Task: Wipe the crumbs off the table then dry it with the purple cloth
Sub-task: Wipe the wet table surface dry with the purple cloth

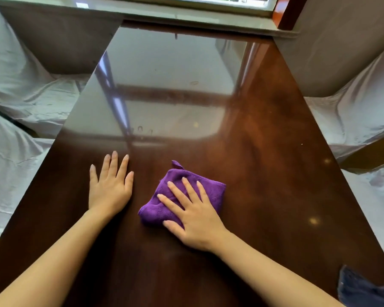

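A folded purple cloth point(200, 185) lies on the glossy dark brown table point(264, 151), a little right of centre and near me. My right hand point(193, 216) rests flat on top of the cloth with fingers spread, pressing it onto the wood. Just left of the cloth, my left hand point(110, 185) lies palm down on the bare tabletop, fingers apart, holding nothing. A tiny pale speck point(302, 144) sits near the table's right edge. Faint smudges point(142, 129) show on the shiny surface beyond my left hand.
Chairs draped in white covers stand on the left point(20, 89) and right point(353, 111) of the table. A dark blue cloth point(364, 291) lies at the near right corner. A window sill point(164, 16) runs along the table's far end.
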